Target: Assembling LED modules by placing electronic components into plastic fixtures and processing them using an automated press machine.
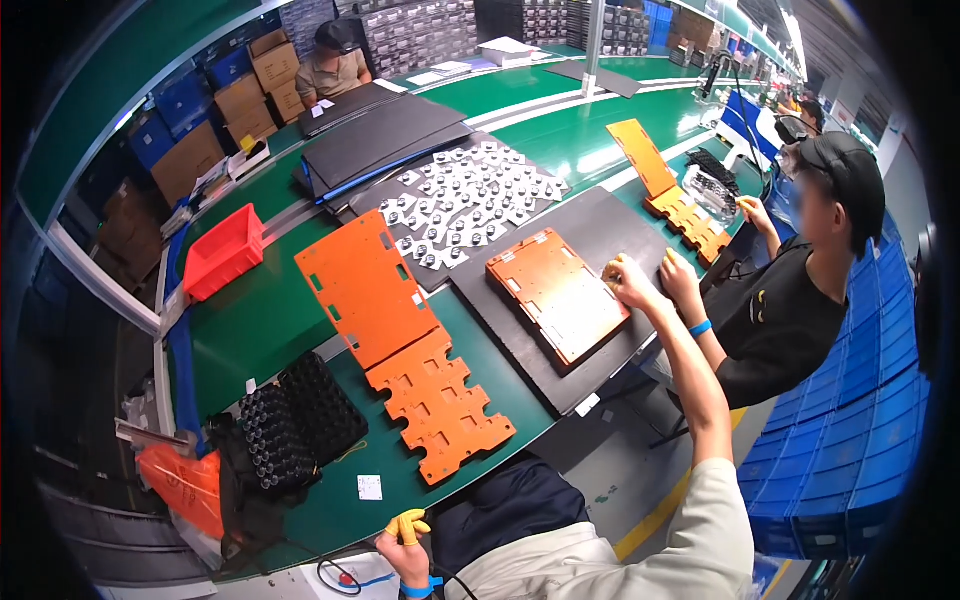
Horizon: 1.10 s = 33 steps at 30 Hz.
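Note:
My left hand [405,540], with yellow finger covers and a blue wristband, is at the table's near edge. Its fingers are curled, and whatever they may hold is hidden. My right hand [630,283] reaches far forward to the right edge of a closed, flat orange fixture [555,295]. Its fingers are bent together at that edge; what is between them is hidden. The fixture lies on a black mat [510,335]. Left of it lies an opened orange fixture, with a flat lid [362,285] and a notched base [440,400]. A small white square board [370,487] lies near my left hand.
Many small white boards with black parts [470,205] cover a sheet behind the mat. A black tray of round parts [275,440] and a red bin [225,252] stand left. A co-worker's hand [682,285] is beside my right hand; another orange fixture [690,225] lies beyond.

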{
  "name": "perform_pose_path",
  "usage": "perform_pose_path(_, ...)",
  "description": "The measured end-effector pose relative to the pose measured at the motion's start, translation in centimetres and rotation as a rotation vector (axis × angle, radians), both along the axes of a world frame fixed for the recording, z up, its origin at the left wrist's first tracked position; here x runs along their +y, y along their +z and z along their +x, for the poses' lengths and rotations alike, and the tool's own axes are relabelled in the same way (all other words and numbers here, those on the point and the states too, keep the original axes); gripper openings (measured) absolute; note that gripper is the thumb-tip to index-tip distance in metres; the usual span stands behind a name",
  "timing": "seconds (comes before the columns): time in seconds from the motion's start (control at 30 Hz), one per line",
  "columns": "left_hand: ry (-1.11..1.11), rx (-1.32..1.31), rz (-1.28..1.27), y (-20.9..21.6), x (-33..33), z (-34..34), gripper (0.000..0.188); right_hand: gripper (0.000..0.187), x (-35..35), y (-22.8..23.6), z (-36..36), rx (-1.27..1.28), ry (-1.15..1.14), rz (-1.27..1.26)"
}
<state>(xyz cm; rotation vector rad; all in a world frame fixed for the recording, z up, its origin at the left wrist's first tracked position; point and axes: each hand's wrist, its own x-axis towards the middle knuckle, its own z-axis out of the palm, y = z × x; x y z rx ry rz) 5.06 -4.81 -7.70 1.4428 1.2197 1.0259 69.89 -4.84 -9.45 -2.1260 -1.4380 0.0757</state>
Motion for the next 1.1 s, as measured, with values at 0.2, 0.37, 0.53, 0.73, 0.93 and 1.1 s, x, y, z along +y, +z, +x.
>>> perform_pose_path(0.2, -0.028, 0.018, 0.031, -0.1, 0.5, -0.1, 0.033, 0.017, -0.8, -1.4, -0.1, 0.23, -0.073, 0.204)
perform_pose_path(0.37, -0.004, 0.036, 0.055, 1.1, 1.0, 0.2, 0.032, 0.018, -0.5, -1.0, -0.9, 0.323, -0.148, 0.326)
perform_pose_path(0.53, -0.1, 0.06, 0.143, 2.8, 2.5, 1.0, 0.037, 0.012, -1.6, 0.6, -1.3, 0.219, -0.329, 0.616)
perform_pose_path(0.73, -0.211, -0.238, 0.063, 6.9, 4.0, 2.1, 0.032, 0.016, 1.6, 9.5, -16.5, 0.383, -0.179, 0.911)
perform_pose_path(0.93, -0.669, -0.683, -0.454, 6.7, 6.4, 6.5, 0.087, 0.021, 2.4, 12.4, -37.0, 0.592, 0.779, 0.401)
perform_pose_path(1.1, -0.34, -0.663, -0.632, 4.9, 5.6, 5.9, 0.062, 0.024, 4.4, 9.0, -42.5, 0.486, 0.751, 0.291)
